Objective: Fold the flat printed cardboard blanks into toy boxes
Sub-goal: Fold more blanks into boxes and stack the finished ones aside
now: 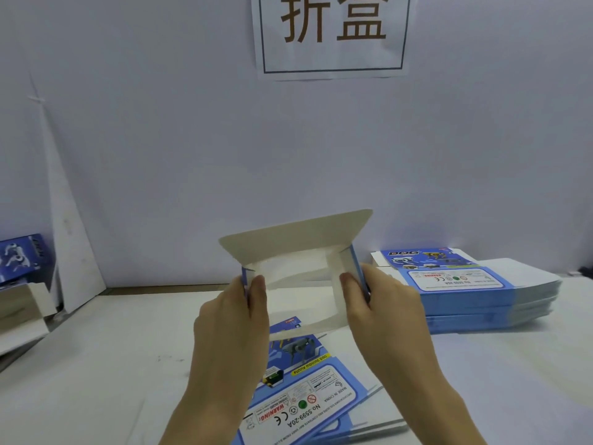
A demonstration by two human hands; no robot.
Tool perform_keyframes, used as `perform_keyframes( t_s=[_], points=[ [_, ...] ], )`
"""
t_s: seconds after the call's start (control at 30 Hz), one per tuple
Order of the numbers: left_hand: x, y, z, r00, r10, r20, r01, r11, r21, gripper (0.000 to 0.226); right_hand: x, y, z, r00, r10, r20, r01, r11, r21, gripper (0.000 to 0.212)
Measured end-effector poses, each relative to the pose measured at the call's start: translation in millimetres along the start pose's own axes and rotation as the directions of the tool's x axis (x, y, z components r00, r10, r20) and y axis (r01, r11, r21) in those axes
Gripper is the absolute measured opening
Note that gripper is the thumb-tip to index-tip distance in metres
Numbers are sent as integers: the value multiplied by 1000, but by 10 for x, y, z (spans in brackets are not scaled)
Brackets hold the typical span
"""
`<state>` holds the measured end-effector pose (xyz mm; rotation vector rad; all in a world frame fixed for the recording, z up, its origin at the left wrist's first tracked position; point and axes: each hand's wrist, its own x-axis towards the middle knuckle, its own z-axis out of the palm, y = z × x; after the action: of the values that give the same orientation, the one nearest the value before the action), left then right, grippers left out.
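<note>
I hold a partly opened box blank (298,248) in the air at the middle of the head view, white inside facing me, with a clear window and its top flap standing up. My left hand (234,319) grips its left blue side wall, thumb inside. My right hand (382,306) grips the right side wall the same way. Under my hands lies a flat printed blue blank (305,390) on the table. A tall stack of flat blanks (475,293) sits to the right.
The white table (96,364) runs to a white back wall with a paper sign (332,33). At the far left stand folded blue boxes (22,258) and a white carton (19,313). A white board (73,226) leans against the wall there.
</note>
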<state>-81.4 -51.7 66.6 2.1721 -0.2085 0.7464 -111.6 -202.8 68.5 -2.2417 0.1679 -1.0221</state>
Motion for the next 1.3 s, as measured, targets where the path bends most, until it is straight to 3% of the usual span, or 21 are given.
perform_keyframes(
  t_s=[0.13,0.33,0.5,0.6,0.67,0.77,0.8,0.83,0.87,0.93,1.0,1.07,1.17,1.23,1.3],
  points=[
    [20,-9,1,1000,-15,17,13,997,77,29,12,-3,24,998,26,54,-23,998,-52,24],
    [-42,65,-22,999,35,18,-34,999,-34,39,26,14,-7,997,63,45,-62,998,-18,38],
    [-6,39,-7,999,26,-27,-24,997,69,29,-8,-28,2,998,62,31,-63,997,38,33],
    [-13,20,-36,997,66,-32,-66,998,-13,39,7,-27,-30,984,122,132,-129,991,43,32],
    [-15,11,-36,993,113,-46,-110,992,55,40,23,-4,-39,962,161,219,-156,987,-41,29],
    [-3,3,-50,991,137,4,-137,991,-5,39,24,1,-65,970,122,208,-119,993,-25,15],
    [-1,22,-66,988,149,39,-144,985,-94,33,34,16,-85,971,125,203,-129,992,6,29],
    [0,27,-83,984,156,87,-133,965,-227,21,55,43,-108,963,154,222,-171,984,56,60],
    [8,41,-114,978,126,169,-62,939,-338,4,81,79,-146,934,215,287,-259,958,125,72],
    [1,20,-120,939,107,326,87,845,-527,70,123,112,-171,861,297,412,-421,872,251,40],
    [-20,26,-125,936,137,324,96,785,-612,109,157,167,-188,832,364,419,-505,809,300,9],
    [-57,30,-109,936,250,249,-55,800,-597,126,170,194,-202,836,406,369,-534,755,381,4],
    [-37,26,-39,907,353,229,-257,896,-363,138,171,164,-220,838,384,388,-540,691,480,7],
    [-19,-18,32,913,360,192,-318,923,-217,143,172,123,-244,835,344,429,-532,704,471,7],
    [11,-43,86,919,361,156,-338,928,-159,147,158,63,-281,802,312,509,-560,687,463,20]
  ],
)
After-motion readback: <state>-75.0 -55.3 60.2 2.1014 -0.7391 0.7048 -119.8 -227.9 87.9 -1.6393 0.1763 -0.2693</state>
